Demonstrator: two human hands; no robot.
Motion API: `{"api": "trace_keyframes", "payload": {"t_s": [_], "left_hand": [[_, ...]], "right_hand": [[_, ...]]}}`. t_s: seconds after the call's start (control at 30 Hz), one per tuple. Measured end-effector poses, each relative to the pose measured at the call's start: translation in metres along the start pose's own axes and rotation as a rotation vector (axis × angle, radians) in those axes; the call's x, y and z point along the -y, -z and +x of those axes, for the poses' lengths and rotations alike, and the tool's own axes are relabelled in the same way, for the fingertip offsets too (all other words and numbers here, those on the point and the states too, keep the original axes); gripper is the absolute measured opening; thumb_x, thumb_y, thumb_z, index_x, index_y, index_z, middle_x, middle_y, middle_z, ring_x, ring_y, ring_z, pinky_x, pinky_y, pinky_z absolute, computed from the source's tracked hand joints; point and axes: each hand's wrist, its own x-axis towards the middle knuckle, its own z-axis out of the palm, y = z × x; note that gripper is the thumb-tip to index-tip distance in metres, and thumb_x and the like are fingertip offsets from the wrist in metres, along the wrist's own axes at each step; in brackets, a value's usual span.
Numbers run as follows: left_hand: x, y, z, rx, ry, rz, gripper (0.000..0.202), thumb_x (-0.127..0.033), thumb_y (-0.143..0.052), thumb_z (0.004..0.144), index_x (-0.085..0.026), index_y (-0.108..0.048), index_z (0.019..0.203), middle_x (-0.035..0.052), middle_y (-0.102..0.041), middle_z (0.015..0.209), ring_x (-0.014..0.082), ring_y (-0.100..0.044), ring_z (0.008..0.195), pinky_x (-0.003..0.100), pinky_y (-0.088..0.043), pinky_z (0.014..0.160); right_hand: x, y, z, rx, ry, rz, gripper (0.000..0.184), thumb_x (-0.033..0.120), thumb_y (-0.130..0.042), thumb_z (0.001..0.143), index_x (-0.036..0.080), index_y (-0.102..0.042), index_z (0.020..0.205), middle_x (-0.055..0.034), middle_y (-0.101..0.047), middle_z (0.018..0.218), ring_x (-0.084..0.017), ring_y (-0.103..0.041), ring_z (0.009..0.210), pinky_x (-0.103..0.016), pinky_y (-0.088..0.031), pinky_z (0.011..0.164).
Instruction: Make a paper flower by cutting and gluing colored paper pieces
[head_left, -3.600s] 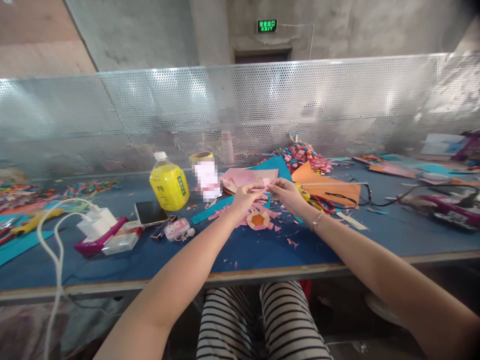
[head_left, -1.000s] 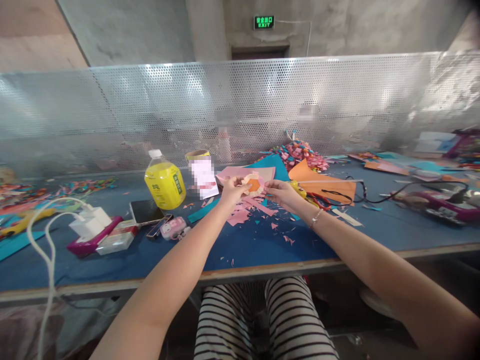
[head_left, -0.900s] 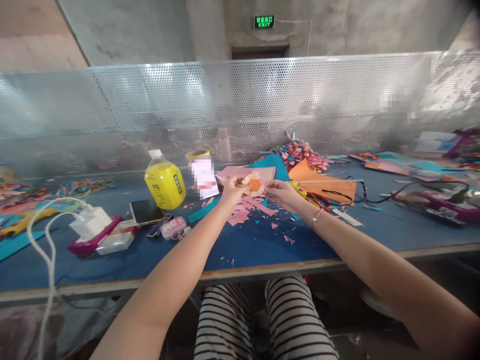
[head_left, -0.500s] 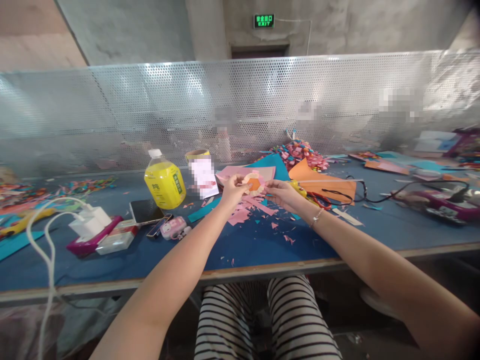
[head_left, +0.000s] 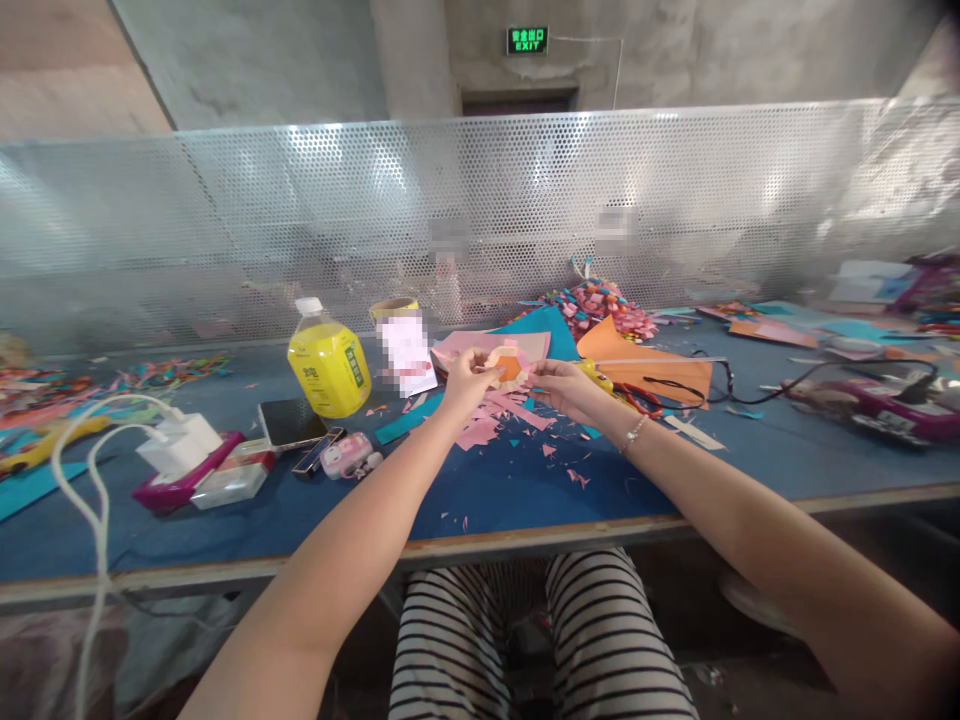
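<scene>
Glare on perforated panel (head_left: 510, 220)

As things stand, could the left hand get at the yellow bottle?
Probably yes: nothing covers the bottle or its cap, though the left hand is holding the orange-centred paper piece.

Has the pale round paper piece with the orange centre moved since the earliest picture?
Yes. Against the blue table's wooden front edge, the paper piece has moved up the picture, off the pink paper scraps, into the left hand.
</scene>
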Motion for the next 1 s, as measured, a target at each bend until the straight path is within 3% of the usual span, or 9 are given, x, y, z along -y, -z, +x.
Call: {"api": "trace_keyframes", "payload": {"t_s": [0.43, 0.6, 0.7, 0.83, 1.0], "left_hand": [[-0.008, -0.003, -0.005, 0.026, -0.100, 0.053, 0.019, -0.016, -0.061, 0.061, -0.017, -0.045, 0.071, -0.0028, -0.048, 0.068, 0.0090, -0.049, 0.062, 0.022, -0.042, 0.056], [-0.010, -0.003, -0.006, 0.053, -0.183, 0.107, 0.017, -0.017, -0.059, 0.064, -0.018, -0.042, 0.067, -0.0033, -0.044, 0.065, 0.0087, -0.045, 0.059, 0.021, -0.038, 0.055], [-0.014, -0.003, -0.009, 0.079, -0.243, 0.142, 0.019, -0.021, -0.060, 0.066, -0.019, -0.042, 0.064, -0.0031, -0.044, 0.065, 0.0095, -0.045, 0.061, 0.022, -0.037, 0.059], [-0.020, -0.001, -0.013, 0.144, -0.363, 0.228, 0.018, -0.024, -0.063, 0.065, -0.019, -0.045, 0.065, -0.0013, -0.049, 0.071, 0.0124, -0.048, 0.071, 0.026, -0.037, 0.072], [-0.023, 0.002, -0.015, 0.162, -0.664, 0.491, 0.017, -0.005, -0.051, 0.063, -0.021, -0.046, 0.063, 0.0017, -0.053, 0.076, 0.0168, -0.047, 0.084, 0.031, -0.035, 0.080]], "right_hand": [[0.000, -0.004, -0.001, 0.015, 0.043, -0.049, 0.029, 0.029, -0.075, 0.053, 0.017, -0.055, 0.069, 0.0014, -0.058, 0.071, -0.007, -0.054, 0.064, -0.020, -0.044, 0.060], [-0.007, -0.001, 0.005, -0.010, 0.147, -0.154, 0.031, 0.035, -0.072, 0.055, 0.018, -0.051, 0.070, 0.0035, -0.053, 0.068, -0.006, -0.049, 0.061, -0.020, -0.040, 0.057], [-0.007, 0.001, 0.006, -0.073, 0.324, -0.395, 0.026, 0.036, -0.066, 0.061, 0.019, -0.048, 0.069, 0.0041, -0.050, 0.066, -0.007, -0.046, 0.059, -0.022, -0.039, 0.057], [0.002, 0.002, -0.003, -0.192, 0.713, -0.832, 0.009, 0.022, -0.056, 0.069, 0.020, -0.047, 0.070, 0.0004, -0.051, 0.072, -0.012, -0.048, 0.069, -0.025, -0.041, 0.063], [0.012, 0.006, -0.014, -0.110, 1.128, -1.208, 0.014, 0.008, -0.047, 0.071, 0.021, -0.049, 0.076, -0.0036, -0.053, 0.078, -0.016, -0.051, 0.078, -0.032, -0.043, 0.072]]}}
